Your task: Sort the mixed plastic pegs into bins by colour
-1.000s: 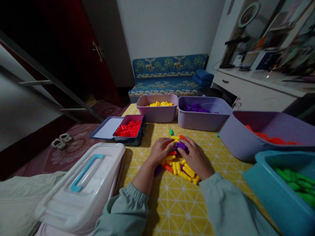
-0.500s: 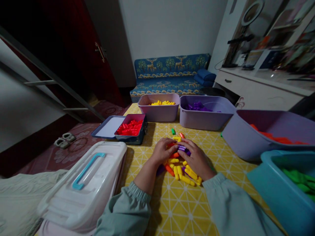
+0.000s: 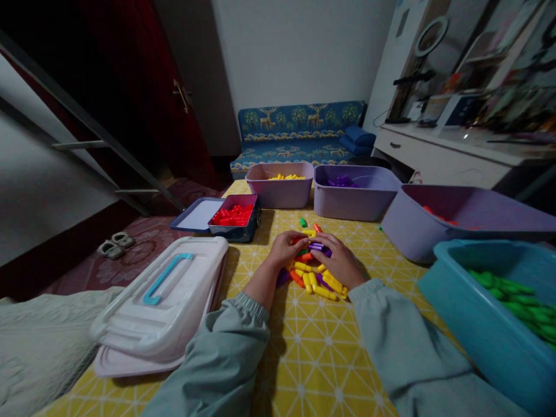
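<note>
A mixed pile of small capsule-shaped plastic pieces lies on the table, with yellow pieces (image 3: 324, 291) at its near side and an orange piece (image 3: 297, 278) beside them. Over the pile's far part, my left hand (image 3: 284, 252) has its fingers bent and its thumb pointing right; what is under them is mostly hidden. Facing it, my right hand (image 3: 343, 262) has fingers and thumb closed about purple pieces (image 3: 316, 246). The two sets of fingertips nearly meet there. Just beyond my fingers lie a green piece (image 3: 303, 222) and a red-orange piece (image 3: 317, 228).
A metal box (image 3: 234, 234) of red pieces stands left, its lid open. Purple-toned bins (image 3: 280, 194), (image 3: 354, 202), (image 3: 412, 231) hold yellow, purple and red-orange pieces. A teal bin (image 3: 486, 313) of green pieces is at right. A white lidded box (image 3: 174, 301) stands at left.
The view has shifted slightly, so bins and pile sit a little higher in the picture. My hands stay at the pile, fingertips still around the purple pieces.
</note>
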Demonstrator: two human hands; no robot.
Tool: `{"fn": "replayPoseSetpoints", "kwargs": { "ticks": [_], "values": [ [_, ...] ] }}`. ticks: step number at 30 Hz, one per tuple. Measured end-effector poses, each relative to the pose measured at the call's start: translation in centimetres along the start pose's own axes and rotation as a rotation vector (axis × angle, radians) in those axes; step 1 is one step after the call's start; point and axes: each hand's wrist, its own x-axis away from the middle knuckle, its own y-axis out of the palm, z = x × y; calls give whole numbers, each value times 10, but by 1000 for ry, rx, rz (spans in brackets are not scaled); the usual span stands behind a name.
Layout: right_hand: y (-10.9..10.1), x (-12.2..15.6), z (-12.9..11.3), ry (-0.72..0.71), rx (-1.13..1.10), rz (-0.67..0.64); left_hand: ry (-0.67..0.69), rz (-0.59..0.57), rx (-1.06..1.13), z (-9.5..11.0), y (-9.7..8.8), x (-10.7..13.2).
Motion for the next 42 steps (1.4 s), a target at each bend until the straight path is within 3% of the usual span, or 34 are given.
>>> {"fn": "replayPoseSetpoints", "kwargs": {
  "ticks": [19, 29, 35, 42],
  "values": [
    [2, -1, 1, -25, -14, 20, -51, 86, 92, -3, 2, -4],
    [1, -3, -9, 92, -22, 11, -76, 74, 295, -4, -2, -4],
    [6, -4, -3, -5, 0, 37, -73, 97, 385, -10, -2, -4],
    [6, -4, -3, 4, -7, 39, -61, 119, 347, -10, -2, -4]
  ]
}}
